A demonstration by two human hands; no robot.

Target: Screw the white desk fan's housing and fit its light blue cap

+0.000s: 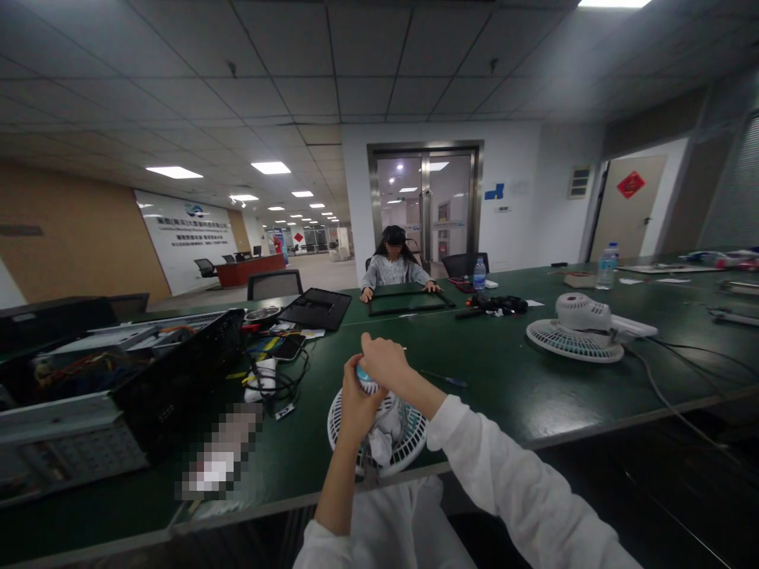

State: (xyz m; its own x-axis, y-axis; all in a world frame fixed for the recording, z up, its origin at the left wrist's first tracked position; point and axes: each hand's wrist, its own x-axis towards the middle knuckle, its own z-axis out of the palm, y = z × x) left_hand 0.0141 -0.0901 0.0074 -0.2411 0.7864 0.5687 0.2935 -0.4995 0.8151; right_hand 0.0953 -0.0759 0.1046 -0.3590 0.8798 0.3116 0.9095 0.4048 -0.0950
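A white fan point(335, 431) lies on its round grille at the table's front edge, right before me, with its motor housing upward. My left hand point(357, 407) is closed around the side of that housing, thumb and fingers apart around it. Over the top of the housing, my right hand point(384, 362) is closed with its fingers curled; what they grip is hidden. A small light-blue patch point(362, 373) shows between the two hands. A screwdriver point(447, 379) lies on the table just beyond my right hand.
To the left stands an opened computer case point(178, 379), with cables point(296, 379) and a black panel point(317, 307) nearby. A second white fan point(575, 340) lies at right, its cords trailing. Opposite, a person point(394, 269) holds a black frame point(409, 310). Water bottles point(606, 267) stand farther back.
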